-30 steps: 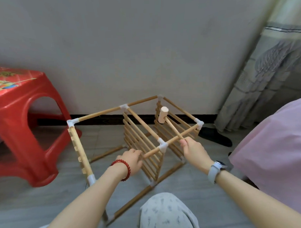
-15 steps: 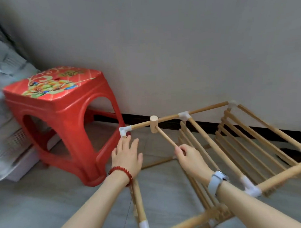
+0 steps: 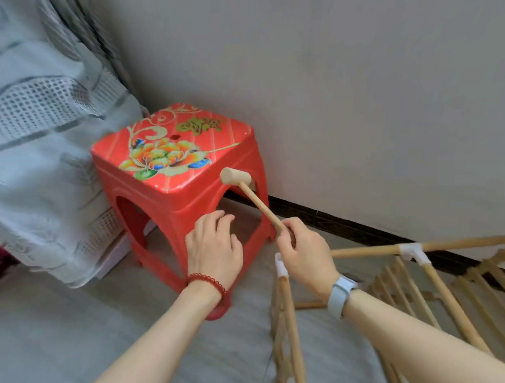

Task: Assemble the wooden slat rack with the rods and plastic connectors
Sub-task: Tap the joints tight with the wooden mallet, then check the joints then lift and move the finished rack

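Beside stool, right hand fingers pinching mallet handle

Both forearms reach forward, left hand palm down with fingers loosely curled, right hand fingers pinched closed

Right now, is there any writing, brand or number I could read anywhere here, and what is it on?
Gold characters on the top of the red stool: one short group, too blurred to read.
Smartwatch on the right wrist: its face is turned away, nothing legible.
Wooden mallet, rack and white connector: no markings visible.
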